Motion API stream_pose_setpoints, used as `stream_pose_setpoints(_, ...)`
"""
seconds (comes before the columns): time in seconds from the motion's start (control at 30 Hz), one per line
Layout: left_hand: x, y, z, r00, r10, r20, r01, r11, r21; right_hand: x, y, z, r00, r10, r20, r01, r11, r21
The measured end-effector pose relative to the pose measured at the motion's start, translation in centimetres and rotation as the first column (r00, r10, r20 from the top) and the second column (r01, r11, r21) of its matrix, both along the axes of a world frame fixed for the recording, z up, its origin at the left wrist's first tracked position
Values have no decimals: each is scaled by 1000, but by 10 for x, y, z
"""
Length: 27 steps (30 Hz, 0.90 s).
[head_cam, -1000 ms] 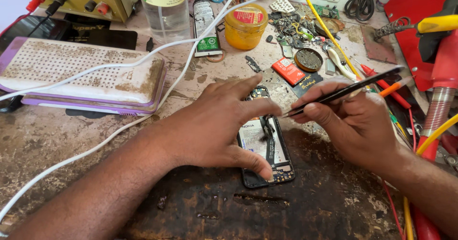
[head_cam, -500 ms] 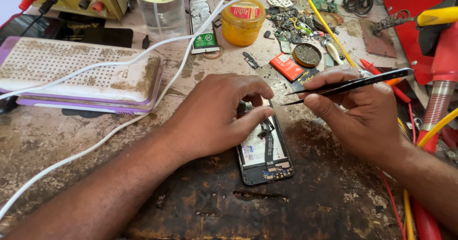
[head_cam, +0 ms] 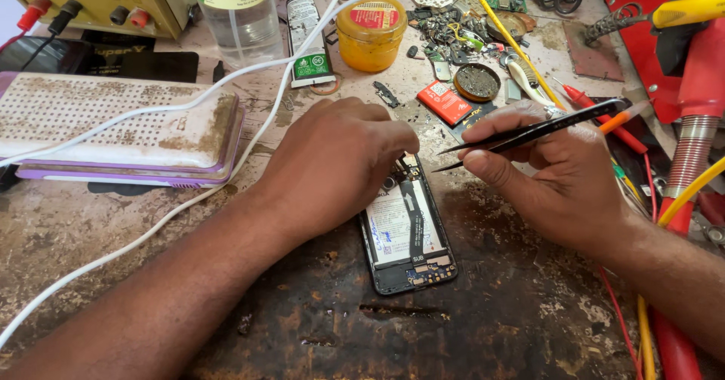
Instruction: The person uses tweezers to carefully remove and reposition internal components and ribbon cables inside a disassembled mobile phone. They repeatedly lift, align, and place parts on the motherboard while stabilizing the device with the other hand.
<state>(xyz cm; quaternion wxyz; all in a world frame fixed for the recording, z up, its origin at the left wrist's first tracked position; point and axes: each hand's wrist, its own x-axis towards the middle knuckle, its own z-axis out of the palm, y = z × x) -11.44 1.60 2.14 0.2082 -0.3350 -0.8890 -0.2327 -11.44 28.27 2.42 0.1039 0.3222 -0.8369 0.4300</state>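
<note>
An opened phone (head_cam: 408, 233) with its back cover off lies on a worn dark mat, battery and flex cable showing. My left hand (head_cam: 332, 165) rests on the phone's upper end, fingers curled over it and hiding that part. My right hand (head_cam: 559, 172) holds black tweezers (head_cam: 529, 131) to the right of the phone, tips pointing left, just above and beside the phone's top right corner. The tweezer tips appear to hold nothing.
A perforated white and purple pad (head_cam: 113, 127) lies at left with a white cable (head_cam: 226, 78) across it. A clear bottle (head_cam: 238, 10), an orange jar (head_cam: 370, 32), a round tin (head_cam: 477, 82), loose parts, and red and yellow tools (head_cam: 698, 100) crowd the back and right.
My left hand slid up to the phone's top end, uncovering more of the battery. My right hand drew the tweezers slightly right, away from the phone.
</note>
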Motion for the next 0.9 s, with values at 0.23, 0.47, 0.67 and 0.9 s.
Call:
stream_pose_setpoints(0.23,-10,8,0,988,-28,-155,-5,977,-211,0,0,2,999,-46,-18,48,996,74)
stream_pose_setpoints(0.47,5,2,2,996,-73,-42,70,995,-74,0,3,2,999,-43,3,43,998,44)
stream_pose_setpoints(0.67,19,0,5,991,-75,-114,69,996,-51,0,4,0,999,13,47,-12,1000,-23)
stream_pose_setpoints(0.9,19,2,6,999,-24,31,23,999,33,-3,2,1,971,94,220,-83,995,-62)
